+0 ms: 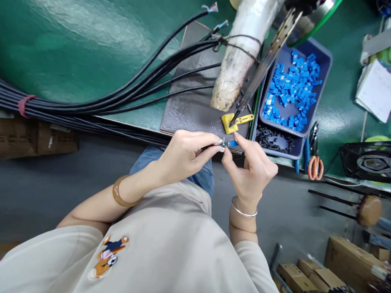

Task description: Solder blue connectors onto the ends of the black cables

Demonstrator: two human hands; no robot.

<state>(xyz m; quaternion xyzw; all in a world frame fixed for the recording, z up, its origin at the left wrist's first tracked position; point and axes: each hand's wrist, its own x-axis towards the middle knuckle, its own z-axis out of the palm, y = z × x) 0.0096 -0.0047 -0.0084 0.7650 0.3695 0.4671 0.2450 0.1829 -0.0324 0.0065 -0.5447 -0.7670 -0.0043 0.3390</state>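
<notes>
My left hand (pixel 185 154) pinches the stripped end of a black cable (pixel 211 147) just past the table's front edge. My right hand (pixel 251 166) is closed in a pinch on a small blue connector (pixel 233 143), held against the cable's wire tips. Both hands meet over my lap, in front of a dark grey mat (pixel 192 107). A bundle of black cables (pixel 87 105) runs in from the left across the green table (pixel 73 37), tied with a red band (pixel 25 104).
A blue tray (pixel 325 57) with several blue connectors and a pile of black parts sits at the right. A wrapped tool with a yellow tip (pixel 230 121) stands above the hands. Orange-handled scissors (pixel 315 162) lie right of the tray. Cardboard boxes (pixel 346 263) sit on the floor.
</notes>
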